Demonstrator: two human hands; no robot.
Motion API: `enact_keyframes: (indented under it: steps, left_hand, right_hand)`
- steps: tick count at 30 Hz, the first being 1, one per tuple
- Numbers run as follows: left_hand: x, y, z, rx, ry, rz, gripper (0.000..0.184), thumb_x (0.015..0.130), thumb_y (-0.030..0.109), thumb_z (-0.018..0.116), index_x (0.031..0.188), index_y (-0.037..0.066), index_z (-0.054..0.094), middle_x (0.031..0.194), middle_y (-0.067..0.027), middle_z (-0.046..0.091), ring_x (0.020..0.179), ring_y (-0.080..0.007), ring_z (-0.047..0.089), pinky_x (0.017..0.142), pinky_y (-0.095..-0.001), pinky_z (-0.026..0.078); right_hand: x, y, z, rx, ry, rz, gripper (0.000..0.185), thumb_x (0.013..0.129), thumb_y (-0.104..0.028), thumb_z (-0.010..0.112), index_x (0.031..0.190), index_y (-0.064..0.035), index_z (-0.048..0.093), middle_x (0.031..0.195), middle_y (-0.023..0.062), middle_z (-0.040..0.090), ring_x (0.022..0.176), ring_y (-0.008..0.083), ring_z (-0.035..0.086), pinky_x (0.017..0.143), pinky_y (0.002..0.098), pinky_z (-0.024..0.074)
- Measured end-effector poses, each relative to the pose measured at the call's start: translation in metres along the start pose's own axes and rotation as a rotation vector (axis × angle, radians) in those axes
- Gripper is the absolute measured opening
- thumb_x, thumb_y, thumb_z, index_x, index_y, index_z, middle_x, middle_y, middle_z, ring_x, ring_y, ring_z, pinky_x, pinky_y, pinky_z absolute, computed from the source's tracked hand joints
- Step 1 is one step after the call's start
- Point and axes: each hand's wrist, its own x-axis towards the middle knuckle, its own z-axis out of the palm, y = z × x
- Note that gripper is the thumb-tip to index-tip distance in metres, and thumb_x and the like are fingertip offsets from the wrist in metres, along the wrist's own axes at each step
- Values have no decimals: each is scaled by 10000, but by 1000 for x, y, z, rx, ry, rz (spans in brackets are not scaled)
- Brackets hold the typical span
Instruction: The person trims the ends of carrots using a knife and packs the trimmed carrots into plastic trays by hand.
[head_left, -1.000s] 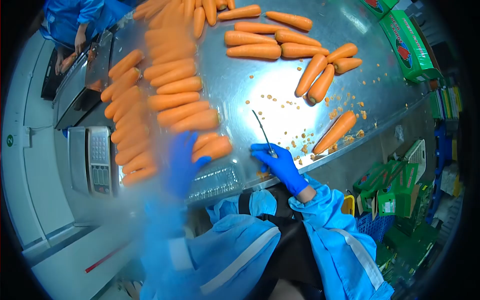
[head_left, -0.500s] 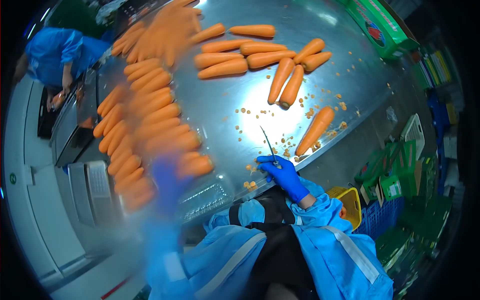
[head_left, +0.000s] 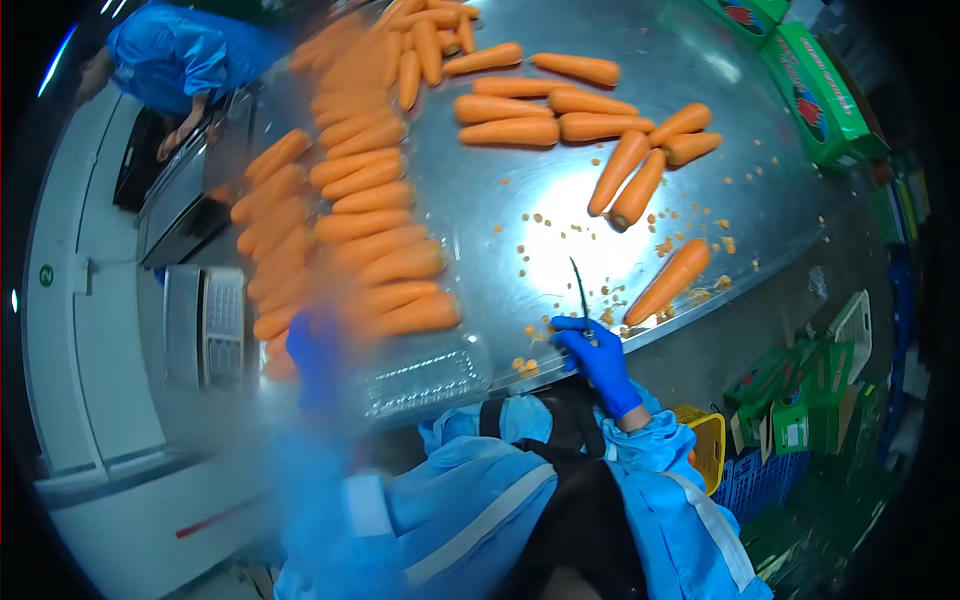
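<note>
My right hand [head_left: 597, 367], in a blue glove, is closed on a small knife [head_left: 580, 285] with a thin dark blade pointing away from me. Past it a single carrot [head_left: 670, 282] lies near the table's front edge, among orange trimmings. My left hand [head_left: 322, 355], also gloved in blue, is smeared by motion and its fingers cannot be made out. It is at the near end of two rows of carrots [head_left: 370, 222], close to the left row [head_left: 275, 240]. Beside these rows is a clear plastic tray [head_left: 425, 383] with a ribbed bottom.
More carrots [head_left: 585, 100] lie across the metal table [head_left: 480, 210], with a pile at the far left. A green carton [head_left: 825, 95] stands at the far right corner. A yellow crate [head_left: 708, 445] is right of my lap. At upper left a co-worker in blue [head_left: 190, 55] stands.
The view has swung, so the table and carrots appear farther right. My left hand has shifted left relative to the carrot rows. The right hand still holds the knife in much the same place.
</note>
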Motion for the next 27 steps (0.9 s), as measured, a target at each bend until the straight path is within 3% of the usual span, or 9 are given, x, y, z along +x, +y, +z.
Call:
enact_keyframes:
  steps: [1, 5, 6, 9, 12, 19, 27]
  left_hand:
    - [-1, -5, -9, -68, 10, -69, 243, 873, 76, 679, 1108, 19, 674, 1084, -102, 692, 1019, -222, 632, 968, -328, 460]
    - [-11, 15, -2, -26, -134, 43, 392, 808, 40, 712, 1192, 42, 633, 1168, -105, 657, 1099, -232, 606, 983, -343, 459]
    - [-8, 18, 3, 214, -292, 256, 589, 713, 69, 767, 1276, 81, 592, 1254, -133, 598, 1174, -293, 560, 1014, -389, 434]
    - [-2, 17, 35, 364, -480, 486, 803, 629, 125, 800, 1377, 121, 510, 1334, -155, 523, 1243, -357, 487, 1067, -443, 370]
    - [3, 25, 45, 496, -558, 469, 945, 574, 165, 821, 1436, 138, 434, 1361, -156, 480, 1262, -377, 440, 1083, -471, 327]
    - [-15, -3, 50, 345, -592, 286, 1051, 541, 255, 870, 1464, 125, 383, 1300, -159, 506, 1197, -382, 478, 1040, -489, 351]
    - [6, -13, 61, 408, -648, 439, 1119, 528, 328, 879, 1463, 47, 333, 1286, -184, 519, 1170, -378, 509, 990, -480, 390]
  right_hand:
    - [-2, -2, 3, -14, -3, 7, 266, 890, -104, 661, 1140, -13, 685, 935, 68, 718, 567, 77, 572, 532, 206, 468]
    - [-4, -9, 8, -71, 31, 9, 261, 887, -94, 654, 1132, -14, 694, 906, 66, 719, 565, 74, 567, 534, 203, 468]
    - [-3, -10, 10, -78, 35, 8, 261, 888, -95, 653, 1133, -14, 693, 906, 67, 719, 568, 74, 568, 535, 204, 469]
    - [-2, -13, 11, -103, 35, 19, 263, 892, -99, 650, 1137, -13, 690, 918, 70, 718, 585, 73, 573, 542, 206, 474]
    - [-4, -16, 13, -103, 49, 20, 265, 895, -102, 647, 1141, -15, 689, 931, 72, 716, 599, 72, 575, 550, 208, 478]
    - [-7, -19, 16, -106, 74, 32, 255, 899, -91, 634, 1136, -18, 692, 927, 65, 712, 659, 82, 601, 563, 212, 485]
    - [-4, -16, 16, -107, 68, 17, 244, 911, -94, 619, 1129, -13, 693, 960, 76, 717, 712, 86, 623, 574, 217, 489]
